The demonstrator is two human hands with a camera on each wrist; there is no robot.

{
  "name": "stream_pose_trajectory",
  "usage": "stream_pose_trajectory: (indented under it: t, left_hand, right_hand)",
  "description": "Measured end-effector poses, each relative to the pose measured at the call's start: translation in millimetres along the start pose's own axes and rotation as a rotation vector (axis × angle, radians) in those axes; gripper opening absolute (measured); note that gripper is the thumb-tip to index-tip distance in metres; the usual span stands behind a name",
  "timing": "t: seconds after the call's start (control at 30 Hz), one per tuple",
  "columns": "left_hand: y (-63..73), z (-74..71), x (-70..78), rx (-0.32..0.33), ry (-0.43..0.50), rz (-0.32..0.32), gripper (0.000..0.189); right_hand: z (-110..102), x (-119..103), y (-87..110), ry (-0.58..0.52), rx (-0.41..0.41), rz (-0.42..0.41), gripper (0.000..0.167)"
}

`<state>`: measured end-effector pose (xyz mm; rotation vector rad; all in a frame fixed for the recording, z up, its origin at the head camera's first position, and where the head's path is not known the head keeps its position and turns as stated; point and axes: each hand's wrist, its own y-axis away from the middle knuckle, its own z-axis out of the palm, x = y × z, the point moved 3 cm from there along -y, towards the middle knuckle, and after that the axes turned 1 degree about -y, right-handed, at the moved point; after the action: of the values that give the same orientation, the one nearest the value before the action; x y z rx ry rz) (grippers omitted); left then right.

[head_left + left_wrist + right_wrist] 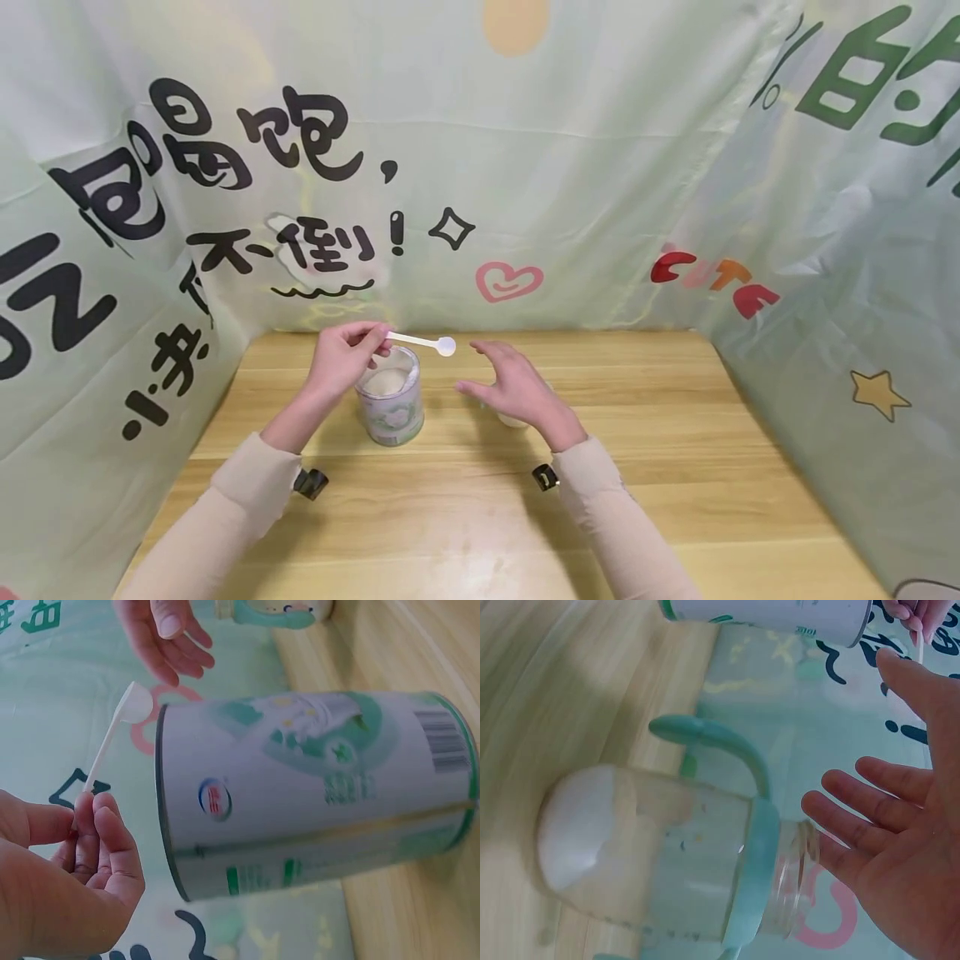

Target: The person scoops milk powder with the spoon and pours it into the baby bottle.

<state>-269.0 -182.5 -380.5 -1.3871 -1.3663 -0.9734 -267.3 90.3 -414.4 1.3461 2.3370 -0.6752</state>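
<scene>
My left hand [347, 354] pinches the end of a long white measuring scoop [446, 346] between thumb and fingers. It holds the scoop above an open can [393, 417], its small cup pointing right. Pale powder [387, 382] shows inside the can. My right hand [517, 385] hovers to the right with fingers spread and holds nothing. Just below that hand a clear baby bottle [697, 855] with a teal collar and handles stands uncapped, white at its bottom. In the head view the right hand covers most of the bottle. Whether the scoop holds powder, I cannot tell.
Both things stand on a wooden table [480, 508]. Printed cloth [585, 200] hangs behind it and on both sides. Small black devices [310, 483] sit at the wrists.
</scene>
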Motion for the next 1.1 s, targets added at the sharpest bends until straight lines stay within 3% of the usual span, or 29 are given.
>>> stream_pose_trajectory:
  t: [0.4,0.87,1.1]
  left_hand:
    - [12.6,-29.2,-7.7,0.045,-0.011,-0.015,0.033]
    - [21.3,-51.4,-23.4,0.118,-0.026,-0.002,0.032]
    - [24.1,-58.3,-29.1,0.110,-0.053,-0.025,0.033]
  right_hand:
    - [15,-16,-11.7,-0.022,-0.046,-0.019,0.080]
    - [36,-38,-23.8,0.013,-0.076,-0.101,0.085]
    - [42,-44,-27.3,0.000,-0.082,-0.129,0.088]
